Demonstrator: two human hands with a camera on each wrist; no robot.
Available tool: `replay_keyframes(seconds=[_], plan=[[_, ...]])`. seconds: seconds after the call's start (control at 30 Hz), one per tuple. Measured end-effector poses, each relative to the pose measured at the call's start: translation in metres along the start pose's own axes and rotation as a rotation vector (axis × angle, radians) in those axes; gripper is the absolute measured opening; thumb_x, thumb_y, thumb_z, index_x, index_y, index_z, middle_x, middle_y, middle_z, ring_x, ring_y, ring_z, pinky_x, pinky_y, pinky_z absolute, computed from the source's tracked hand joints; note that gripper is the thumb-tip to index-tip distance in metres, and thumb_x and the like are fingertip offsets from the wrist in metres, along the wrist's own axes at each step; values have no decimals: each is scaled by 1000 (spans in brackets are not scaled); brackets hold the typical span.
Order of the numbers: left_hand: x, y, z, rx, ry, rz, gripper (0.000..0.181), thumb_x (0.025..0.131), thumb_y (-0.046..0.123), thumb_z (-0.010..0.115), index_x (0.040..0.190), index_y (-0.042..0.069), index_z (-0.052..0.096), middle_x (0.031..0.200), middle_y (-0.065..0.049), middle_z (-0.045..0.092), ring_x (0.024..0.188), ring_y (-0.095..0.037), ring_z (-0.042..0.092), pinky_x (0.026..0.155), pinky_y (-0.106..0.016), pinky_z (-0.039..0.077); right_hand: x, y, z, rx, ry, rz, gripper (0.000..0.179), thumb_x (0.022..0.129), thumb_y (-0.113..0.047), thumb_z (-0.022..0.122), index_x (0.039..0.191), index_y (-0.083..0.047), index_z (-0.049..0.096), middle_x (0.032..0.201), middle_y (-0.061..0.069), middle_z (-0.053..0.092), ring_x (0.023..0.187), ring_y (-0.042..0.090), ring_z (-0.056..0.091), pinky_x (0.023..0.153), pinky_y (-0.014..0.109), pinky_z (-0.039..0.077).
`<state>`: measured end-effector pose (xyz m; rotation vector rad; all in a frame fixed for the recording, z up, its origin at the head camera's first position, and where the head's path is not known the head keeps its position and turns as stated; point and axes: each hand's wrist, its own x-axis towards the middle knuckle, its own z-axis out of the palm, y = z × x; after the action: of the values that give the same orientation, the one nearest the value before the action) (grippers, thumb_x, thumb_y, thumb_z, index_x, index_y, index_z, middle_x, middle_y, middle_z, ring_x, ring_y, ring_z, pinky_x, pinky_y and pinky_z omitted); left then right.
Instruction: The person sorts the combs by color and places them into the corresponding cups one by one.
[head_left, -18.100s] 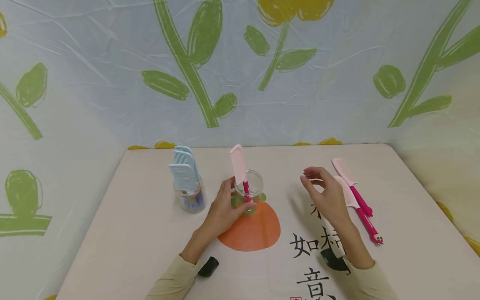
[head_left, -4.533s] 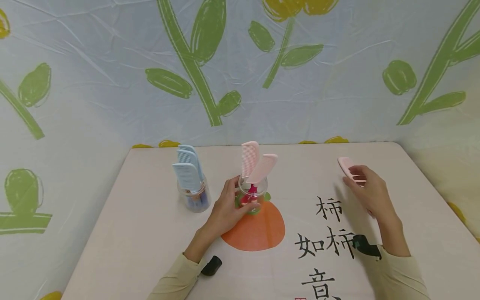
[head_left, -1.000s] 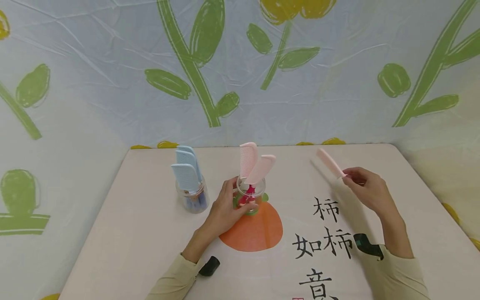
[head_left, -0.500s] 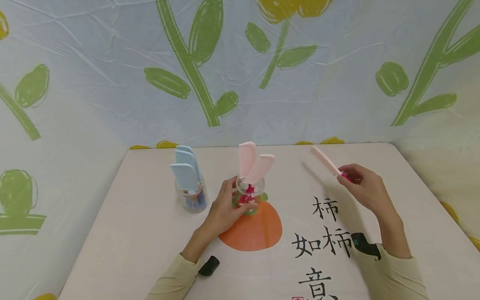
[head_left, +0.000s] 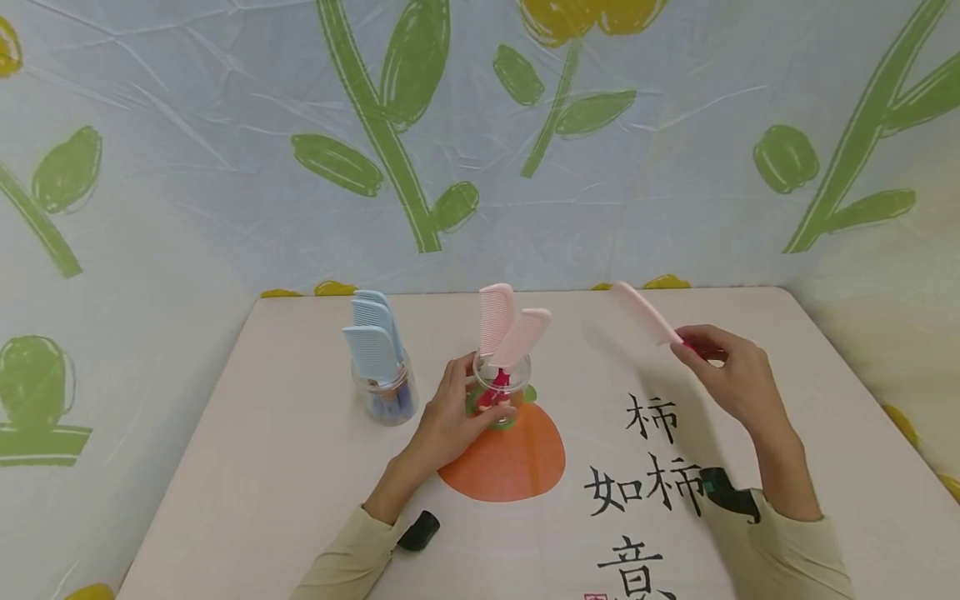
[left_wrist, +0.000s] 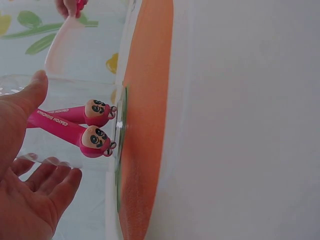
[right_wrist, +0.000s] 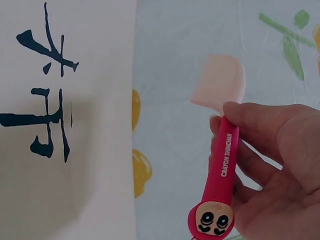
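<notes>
In the head view my left hand (head_left: 446, 421) grips a clear glass jar (head_left: 522, 382) standing on the table's orange print. Two pink combs (head_left: 497, 318) lean in it, teeth ends up. The left wrist view shows their magenta handles (left_wrist: 57, 126) through the glass, with cartoon-face ends near the jar's bottom. To the jar's right, my right hand (head_left: 731, 375) pinches a third pink comb (head_left: 645, 312) above the table, its head pointing up and left. Thumb and fingers hold the top of its magenta handle (right_wrist: 221, 160) in the right wrist view; the cartoon-face end hangs below.
A second glass jar (head_left: 390, 407) left of the held one contains several light blue combs (head_left: 372, 352). Black characters (head_left: 652, 417) are printed on the pale table (head_left: 285, 467). A flower-patterned curtain (head_left: 225, 167) stands behind the table.
Earlier, one pink comb stood in the jar and two lay at the right; then a second went in. My right hand has since picked up the third, raising it leftward. My left hand stays on the jar.
</notes>
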<state>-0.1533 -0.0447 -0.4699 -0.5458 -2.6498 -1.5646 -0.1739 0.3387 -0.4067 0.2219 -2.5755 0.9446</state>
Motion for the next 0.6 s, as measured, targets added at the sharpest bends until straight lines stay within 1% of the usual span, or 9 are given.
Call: replay_keyframes(seconds=[0.23,0.37,0.5,0.57,0.6], plan=[[0,-1,0,-3,-4,-9,89,89,45,80,155,15,29,147,-2,42,136,-31,53,109,-51,46,1,-5,2,23,18,-10,22,94,-10,75,115,-1,73,100,20,73,82,-18,52,72,3,42],[0,-1,0,-2,-4,-10,89,89,45,80,155,15,29,147,-2,42,136,-31,53,109,-51,46,2,-9,4,51,5,-8,24,95,-8,75,117,1,71,102,21,73,83,-17,53,75,2,43],[0,0,0,-6,-8,-14,88,90,45,80,155,16,28,148,-2,42,137,-31,52,110,-51,46,1,-13,4,63,-27,0,27,97,-8,72,122,2,69,106,22,72,86,-16,52,77,1,43],[0,0,0,-6,-9,-13,88,89,45,80,155,16,28,147,-2,42,137,-31,52,110,-51,46,1,-15,3,75,-49,9,29,98,-8,70,125,2,67,108,23,71,87,-15,52,68,6,47],[0,1,0,-6,-9,-12,88,89,45,80,155,16,28,147,-2,42,137,-31,52,110,-51,46,0,-16,3,78,-58,9,30,99,-9,69,126,2,66,109,23,70,87,-15,52,67,6,47]])
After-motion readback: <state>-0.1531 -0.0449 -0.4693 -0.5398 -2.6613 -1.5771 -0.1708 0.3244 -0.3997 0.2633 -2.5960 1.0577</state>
